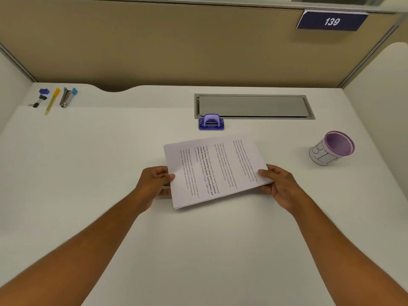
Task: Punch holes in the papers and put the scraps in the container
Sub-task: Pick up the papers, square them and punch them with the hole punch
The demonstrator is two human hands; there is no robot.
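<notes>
Your left hand (154, 184) and right hand (279, 184) each clamp short end of paper stack (212, 171), held low over bench (88, 173). Hole punch (211, 122) just beyond stack's far long edge, dead ahead. Container (331, 149) right of punch, nearer right hand.

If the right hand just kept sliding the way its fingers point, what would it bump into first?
The right hand points up and leftward, across the stack of papers it grips. Beyond the papers, the purple hole punch looks like the first thing in that line, though depth is hard to judge.
</notes>
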